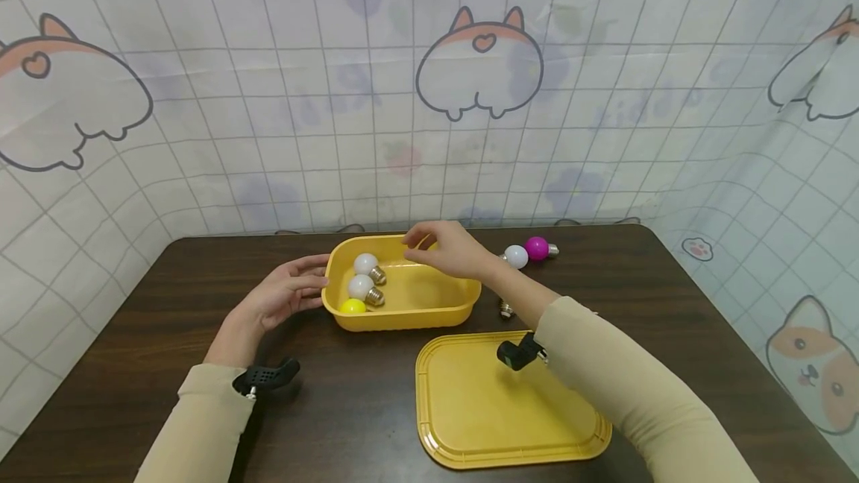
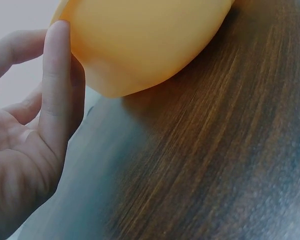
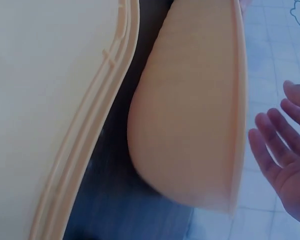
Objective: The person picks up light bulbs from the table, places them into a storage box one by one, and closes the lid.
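Observation:
A yellow plastic bin point(image 1: 403, 319) stands on the dark wooden table with two white light bulbs point(image 1: 360, 288) and a yellow light bulb point(image 1: 353, 306) at its left end. My left hand point(image 1: 285, 295) touches the bin's left end from outside, its fingers extended along the wall; the left wrist view shows a fingertip point(image 2: 60, 35) at the bin's edge. Over the right part of the bin hovers my right hand point(image 1: 448, 247), fingers loosely bent with nothing between them. In the right wrist view that hand point(image 3: 290, 155) appears beyond the bin's rim point(image 3: 240, 100), palm visible.
A yellow lid point(image 1: 496, 408) lies flat in front of the bin, partly under my right forearm. Behind that arm are a white bulb point(image 1: 516, 256), a magenta bulb point(image 1: 537, 248) and a bulb's screw base point(image 1: 506, 310). A patterned wall sheet point(image 1: 376, 155) rises behind the table.

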Demonstrator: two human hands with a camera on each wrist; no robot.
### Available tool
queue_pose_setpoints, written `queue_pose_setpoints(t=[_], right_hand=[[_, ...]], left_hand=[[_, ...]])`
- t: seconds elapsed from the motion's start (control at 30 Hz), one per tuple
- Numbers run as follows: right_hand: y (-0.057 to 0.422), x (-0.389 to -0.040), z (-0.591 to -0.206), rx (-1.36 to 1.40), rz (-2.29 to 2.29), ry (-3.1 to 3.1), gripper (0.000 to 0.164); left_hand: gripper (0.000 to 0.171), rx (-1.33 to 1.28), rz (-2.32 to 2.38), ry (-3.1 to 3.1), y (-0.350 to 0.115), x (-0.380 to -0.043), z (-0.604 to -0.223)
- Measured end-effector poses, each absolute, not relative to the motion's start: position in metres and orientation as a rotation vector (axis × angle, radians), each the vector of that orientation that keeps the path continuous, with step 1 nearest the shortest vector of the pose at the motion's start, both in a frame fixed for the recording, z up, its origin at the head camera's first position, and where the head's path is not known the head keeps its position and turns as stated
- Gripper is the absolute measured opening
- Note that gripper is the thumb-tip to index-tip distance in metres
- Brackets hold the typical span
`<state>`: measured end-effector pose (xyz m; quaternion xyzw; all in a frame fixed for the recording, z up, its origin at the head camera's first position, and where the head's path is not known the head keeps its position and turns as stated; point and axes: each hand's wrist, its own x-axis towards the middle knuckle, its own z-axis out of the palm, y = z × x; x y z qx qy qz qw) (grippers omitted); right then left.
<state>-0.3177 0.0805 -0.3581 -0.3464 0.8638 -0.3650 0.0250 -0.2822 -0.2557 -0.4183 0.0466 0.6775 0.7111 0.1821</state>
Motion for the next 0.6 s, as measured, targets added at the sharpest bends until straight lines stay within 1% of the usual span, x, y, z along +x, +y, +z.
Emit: queue_pose_setpoints(t=[0.2, 0.6], right_hand=[[0.100, -0.317, -0.352, -1.056, -1.180, 2.715, 0.025], [0.139, -0.311, -0.341, -0.906, -1.308, 2.732, 0.027]], left_hand=[[0.068, 0.133, 2.013, 1.912, -0.255, -0.282, -0.417], [0.069, 0.136, 2.009, 1.919, -0.254, -0.282, -0.419]])
